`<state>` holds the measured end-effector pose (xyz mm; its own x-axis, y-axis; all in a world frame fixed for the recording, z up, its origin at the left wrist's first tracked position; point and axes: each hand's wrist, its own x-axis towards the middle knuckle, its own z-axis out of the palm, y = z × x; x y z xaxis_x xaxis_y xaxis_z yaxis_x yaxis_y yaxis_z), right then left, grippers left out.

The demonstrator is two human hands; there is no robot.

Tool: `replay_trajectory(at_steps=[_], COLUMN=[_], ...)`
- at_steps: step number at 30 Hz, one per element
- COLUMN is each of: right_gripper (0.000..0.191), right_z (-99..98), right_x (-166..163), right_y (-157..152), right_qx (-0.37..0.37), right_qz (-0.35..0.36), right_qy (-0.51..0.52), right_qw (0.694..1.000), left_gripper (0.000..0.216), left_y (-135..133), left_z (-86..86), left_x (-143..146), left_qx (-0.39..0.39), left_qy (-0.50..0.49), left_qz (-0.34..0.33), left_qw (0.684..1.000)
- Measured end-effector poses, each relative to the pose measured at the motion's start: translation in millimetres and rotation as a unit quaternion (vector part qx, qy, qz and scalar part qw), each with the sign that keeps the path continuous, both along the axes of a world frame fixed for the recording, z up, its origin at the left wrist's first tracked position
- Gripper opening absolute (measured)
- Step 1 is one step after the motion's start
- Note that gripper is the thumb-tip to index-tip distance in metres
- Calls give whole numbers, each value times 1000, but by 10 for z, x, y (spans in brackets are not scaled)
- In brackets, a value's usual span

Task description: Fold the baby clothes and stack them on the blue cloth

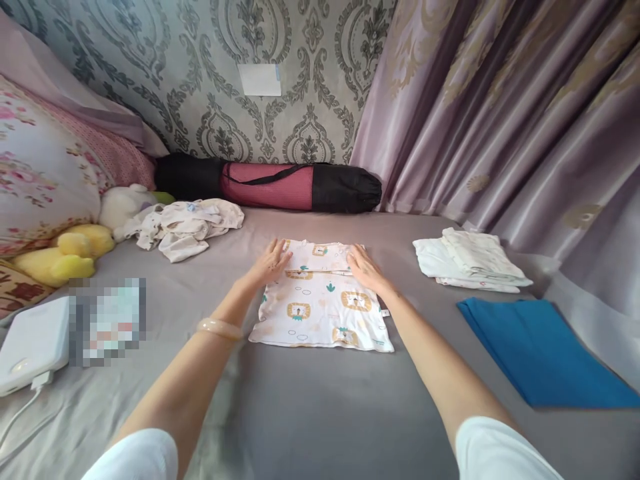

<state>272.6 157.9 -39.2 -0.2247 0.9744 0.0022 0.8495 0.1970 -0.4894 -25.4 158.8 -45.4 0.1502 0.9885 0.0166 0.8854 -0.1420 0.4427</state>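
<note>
1. Nearest the camera, two bare forearms in short white sleeves reach forward over the grey bedsheet (pixel 310 413); the left wrist wears a pale translucent bangle (pixel 220 328).
2. At the near left lie a white power bank with a cable (pixel 31 347) and a blurred patch beside it; at the near right lies a flat blue cloth (pixel 545 350).
3. In the middle of the bed lies the small white baby garment printed with yellow and teal motifs (pixel 320 310), folded into a neat rectangle with its far part turned over.
4. The left hand (pixel 271 262) rests palm down on the garment's far left corner, fingers extended and slightly spread, flat against the fabric. The right hand (pixel 365 267) mirrors it on the far right corner, fingers straight and close together, pressing down. Neither pinches anything.
5. Risk, as I judge it: both hands bear only on the far edge, so the near edge lies free; a sideways drag could skew the fold or bunch the soft sheet beneath.
6. Farther right sits a stack of folded white clothes (pixel 470 261); farther left, a crumpled heap of pale garments (pixel 183 228), a white plush toy (pixel 123 203) and a yellow plush toy (pixel 65 257).
7. Farthest, a rolled pink mat in a black bag (pixel 270 185) lies against the patterned wall, mauve curtains (pixel 510 113) to its right.
</note>
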Motion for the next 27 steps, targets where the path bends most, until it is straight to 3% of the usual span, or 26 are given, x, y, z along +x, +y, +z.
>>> replay_trajectory(at_steps=[4,8,11,15,23,27], right_gripper=[53,40,30,24,29,30], right_z=[13,2,22,60,48,110], right_x=[342,693,836,832,669,580], right_y=[-324,-764,-1061,-1381,-1674,-1725], right_qx=[35,27,-29,-94,-104,-85], right_qz=[-7,-52,-81,-78,-62,-76], right_qy=[79,124,154,159,117,97], right_qw=[996,991,984,980,986,989], left_gripper=[62,54,53,60,56,61], left_y=[-360,-843,-1121,-1375,-1637,-1682], left_z=[151,257,307,312,225,176], left_x=[-291,-526,-543,-437,-229,-212], left_qx=[39,-35,-98,-157,-81,-84], left_qy=[-1,7,6,-15,-51,-76], left_qz=[9,74,90,93,114,105], left_qw=[999,997,991,983,989,988])
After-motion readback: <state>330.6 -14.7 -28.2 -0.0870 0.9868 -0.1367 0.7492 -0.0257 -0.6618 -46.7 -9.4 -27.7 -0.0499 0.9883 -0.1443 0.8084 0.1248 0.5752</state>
